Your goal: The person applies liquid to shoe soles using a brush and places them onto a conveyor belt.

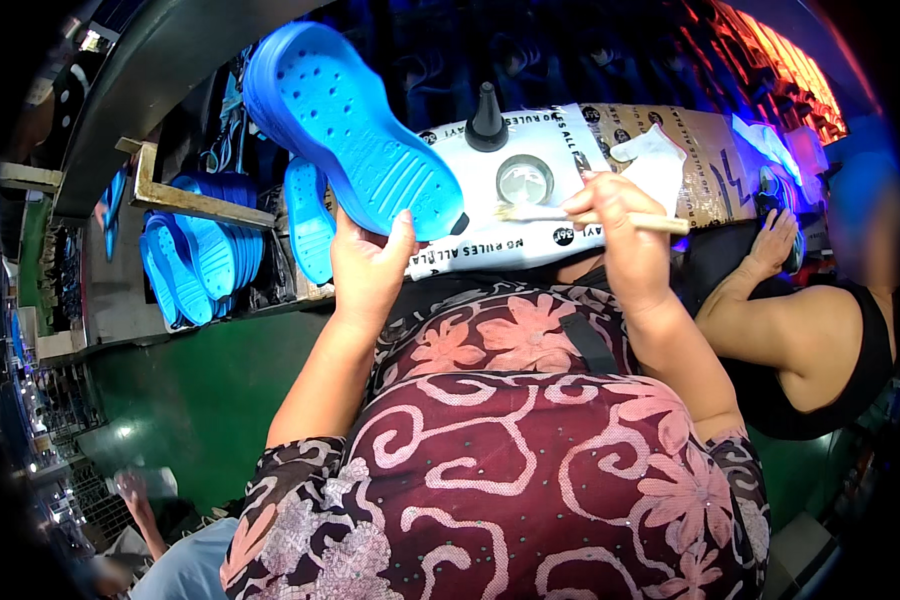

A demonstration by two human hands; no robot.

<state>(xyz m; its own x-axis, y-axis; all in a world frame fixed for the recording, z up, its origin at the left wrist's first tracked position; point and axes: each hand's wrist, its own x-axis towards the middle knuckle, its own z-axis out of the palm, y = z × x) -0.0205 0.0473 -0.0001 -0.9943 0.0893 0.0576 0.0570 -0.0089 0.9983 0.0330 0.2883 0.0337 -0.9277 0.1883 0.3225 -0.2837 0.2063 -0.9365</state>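
Your left hand (pixel 370 260) is pinching the near end of a blue shoe sole (pixel 370 155), thumb on the top face, other fingers mostly hidden under it. That sole is left of centre, tilted, holed and ridged face up, its far end leaning away to the left; can't tell if it touches anything beneath. Your right hand (pixel 622 225) is closed round a pale-handled brush (pixel 550 213), fingers bunched near the bristle end, bristles pointing left toward the sole but apart from it. Just beyond the bristles, you've got a round container (pixel 525 180) on the wrapped desk (pixel 705 182), white printed covering under it, brown farther right; contents unclear. A black cone-shaped bottle (pixel 487 122) stands upright on the far side of that container. A crumpled white sheet (pixel 658 165) lies right of it, past your right hand. Left of your left hand: one more blue sole (pixel 308 215), partly hidden, then a packed row of blue soles (pixel 205 250). At your right, a co-worker's hand (pixel 773 242) is near the desk's right end.
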